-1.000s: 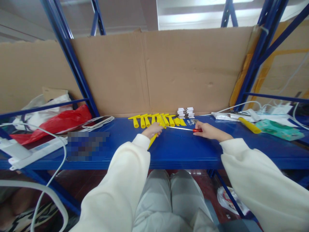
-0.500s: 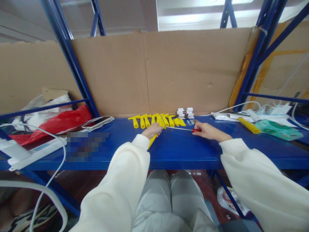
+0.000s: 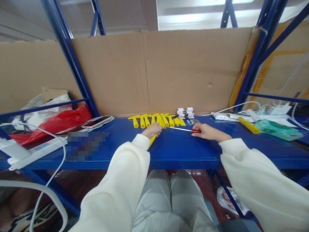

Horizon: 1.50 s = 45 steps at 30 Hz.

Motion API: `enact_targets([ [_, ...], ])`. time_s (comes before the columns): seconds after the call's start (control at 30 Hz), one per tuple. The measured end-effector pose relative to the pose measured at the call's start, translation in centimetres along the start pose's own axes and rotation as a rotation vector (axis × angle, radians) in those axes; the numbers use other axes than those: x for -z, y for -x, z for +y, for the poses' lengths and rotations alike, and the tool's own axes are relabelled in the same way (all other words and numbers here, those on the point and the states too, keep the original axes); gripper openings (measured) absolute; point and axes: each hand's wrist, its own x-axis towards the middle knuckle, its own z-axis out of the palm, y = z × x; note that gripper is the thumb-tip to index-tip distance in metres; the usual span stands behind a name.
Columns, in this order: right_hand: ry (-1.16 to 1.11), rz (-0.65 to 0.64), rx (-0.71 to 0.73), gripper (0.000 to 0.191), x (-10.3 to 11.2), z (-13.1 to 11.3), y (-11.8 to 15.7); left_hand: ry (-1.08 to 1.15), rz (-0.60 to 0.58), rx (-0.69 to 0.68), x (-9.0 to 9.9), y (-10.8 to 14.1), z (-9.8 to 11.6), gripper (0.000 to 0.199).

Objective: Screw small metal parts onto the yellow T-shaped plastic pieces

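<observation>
My left hand (image 3: pixel 152 130) is wrapped round a yellow T-shaped piece (image 3: pixel 152 141), whose handle sticks out below the fingers. A red-handled screwdriver (image 3: pixel 180 129) is gripped in my right hand (image 3: pixel 204 131); its thin metal shaft points left, its end at the head of the yellow piece. Behind my left hand, several yellow T-shaped pieces (image 3: pixel 135 122) lie in a row, with small yellow parts (image 3: pixel 180 122) at the row's right end. White parts (image 3: pixel 185 113) are stacked behind these, and small metal bits (image 3: pixel 191 122) lie close to my right hand.
At the left are a red bag (image 3: pixel 70 120), a phone (image 3: pixel 98 121) and a white power strip (image 3: pixel 36 154) with cables. A yellow tube (image 3: pixel 249 125) and a green packet (image 3: pixel 277 130) lie at the right. A cardboard sheet (image 3: pixel 188 71) stands behind the blue shelf (image 3: pixel 183 149).
My right hand has shifted very slightly on the red handle. My left hand and the yellow piece stay in the same place.
</observation>
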Motion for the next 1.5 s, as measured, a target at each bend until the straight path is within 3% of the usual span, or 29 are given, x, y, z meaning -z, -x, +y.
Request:
enact_targets([
  [0.6, 0.089, -0.031, -0.009, 0.031, 0.3, -0.3, 0.0, 0.016, -0.016, -0.015, 0.1, 0.2, 0.0, 0.019],
  [0.8, 0.092, 0.021, -0.017, 0.028, 0.3, 0.4, -0.2, 0.092, -0.034, -0.063, 0.5, 0.8, 0.6, 0.020],
  [1.0, 0.125, 0.037, -0.051, 0.022, 0.2, 0.9, -0.3, 0.164, 0.107, -0.224, 0.8, 0.4, 0.5, 0.015],
  [1.3, 0.150, 0.002, -0.036, 0.022, -0.2, 2.3, -0.7, 0.273, -0.043, -0.313, 0.7, 1.4, 1.2, 0.027],
  [1.5, 0.143, 0.001, -0.029, 0.022, -0.4, 2.8, -0.8, 0.132, 0.129, -0.372, 1.0, 0.7, 0.8, 0.043],
])
